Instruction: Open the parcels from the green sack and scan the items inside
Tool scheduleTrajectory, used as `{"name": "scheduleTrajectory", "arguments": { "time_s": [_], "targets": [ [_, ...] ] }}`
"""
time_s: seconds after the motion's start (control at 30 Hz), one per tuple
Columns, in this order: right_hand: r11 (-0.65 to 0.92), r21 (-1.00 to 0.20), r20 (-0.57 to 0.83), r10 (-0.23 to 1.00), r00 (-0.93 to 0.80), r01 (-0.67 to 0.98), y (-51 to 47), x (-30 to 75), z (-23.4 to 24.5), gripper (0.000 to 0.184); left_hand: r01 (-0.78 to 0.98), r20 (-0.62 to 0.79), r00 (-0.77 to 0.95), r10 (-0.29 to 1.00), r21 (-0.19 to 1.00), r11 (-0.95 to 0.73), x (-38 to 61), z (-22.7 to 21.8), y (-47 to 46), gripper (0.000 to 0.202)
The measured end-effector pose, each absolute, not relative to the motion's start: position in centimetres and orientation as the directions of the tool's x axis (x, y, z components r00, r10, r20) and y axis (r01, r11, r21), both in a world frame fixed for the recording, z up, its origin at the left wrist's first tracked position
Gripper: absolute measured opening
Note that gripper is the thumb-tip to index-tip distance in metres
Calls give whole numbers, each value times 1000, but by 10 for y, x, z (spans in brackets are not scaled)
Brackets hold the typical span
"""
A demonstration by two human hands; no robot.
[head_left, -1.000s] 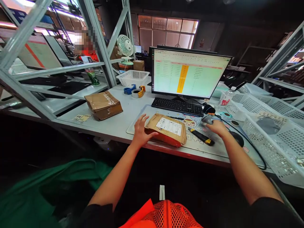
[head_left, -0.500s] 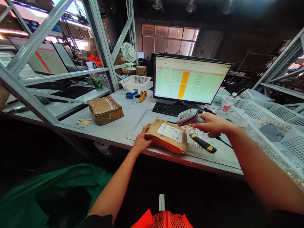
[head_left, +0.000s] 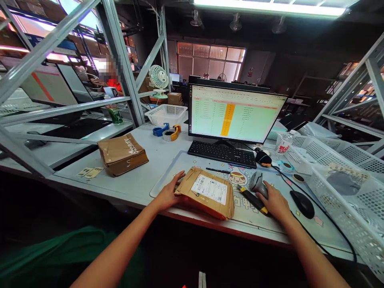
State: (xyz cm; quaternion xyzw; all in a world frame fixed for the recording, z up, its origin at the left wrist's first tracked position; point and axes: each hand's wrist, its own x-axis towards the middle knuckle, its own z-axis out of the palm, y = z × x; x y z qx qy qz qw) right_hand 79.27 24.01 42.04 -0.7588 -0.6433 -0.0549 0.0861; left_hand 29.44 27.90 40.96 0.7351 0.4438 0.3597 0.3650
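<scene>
A brown paper parcel (head_left: pixel 207 193) with a white barcode label lies on the desk mat (head_left: pixel 168 176) near the table's front edge. My left hand (head_left: pixel 168 194) grips the parcel's left edge, thumb and fingers closed on it. My right hand (head_left: pixel 274 202) rests on the mat to the right of the parcel. It is closed round the handle of a grey barcode scanner (head_left: pixel 256 182), whose head lies on the mat. A black and yellow utility knife (head_left: pixel 250 199) lies between the parcel and my right hand, partly under the hand.
Behind the mat are a keyboard (head_left: pixel 223 154) and a monitor (head_left: pixel 235 114). A black mouse (head_left: pixel 303 204) and white baskets (head_left: pixel 345 188) sit on the right. A second brown parcel (head_left: pixel 121 154) and tape dispensers (head_left: pixel 168 132) lie on the left. Steel rack posts (head_left: pixel 120 60) stand behind, with a person (head_left: pixel 109 78) beyond.
My right hand picked the scanner up, held it over the parcel's label, then lowered it back to the mat. My left hand went from lying open on the parcel to gripping its edge.
</scene>
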Motion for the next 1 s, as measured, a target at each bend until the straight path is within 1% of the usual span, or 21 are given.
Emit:
{"name": "scheduleTrajectory", "arguments": {
  "time_s": [0.2,0.37,0.5,0.57,0.67,0.7,0.73,0.77,0.83,0.87,0.93,1.0],
  "targets": [
    [-180,-40,216,959,184,983,240,790,415,69,408,168,348,922,859,-310,294,405,276,111],
    [-158,-32,261,952,160,987,240,792,412,69,449,138,304,943,852,-270,299,415,270,111],
    [-192,-60,236,951,201,980,240,785,416,71,463,114,297,948,851,-247,301,419,269,110],
    [-194,-110,196,957,213,975,242,782,421,76,489,82,301,950,842,-228,299,418,271,109],
    [-190,-270,150,960,236,944,246,797,435,83,518,82,305,949,822,-238,294,414,276,109],
    [-190,-324,174,951,256,927,246,810,440,81,511,98,309,946,822,-252,293,413,277,109],
    [-187,-358,231,932,281,915,244,825,445,78,497,117,313,943,825,-268,293,413,278,109],
    [-190,-365,313,897,312,912,241,843,448,74,479,137,313,940,831,-281,294,412,279,109],
    [-229,-305,458,816,353,925,233,881,451,68,440,170,303,938,848,-296,295,412,278,107],
    [-261,-258,489,795,359,930,229,897,449,67,418,180,295,938,859,-296,297,411,277,107],
    [-303,-192,456,815,358,933,223,923,438,68,372,190,290,938,880,-294,299,410,276,107],
    [-327,-196,398,835,380,925,221,936,421,71,340,206,296,933,890,-305,300,409,277,103]
  ]
}}
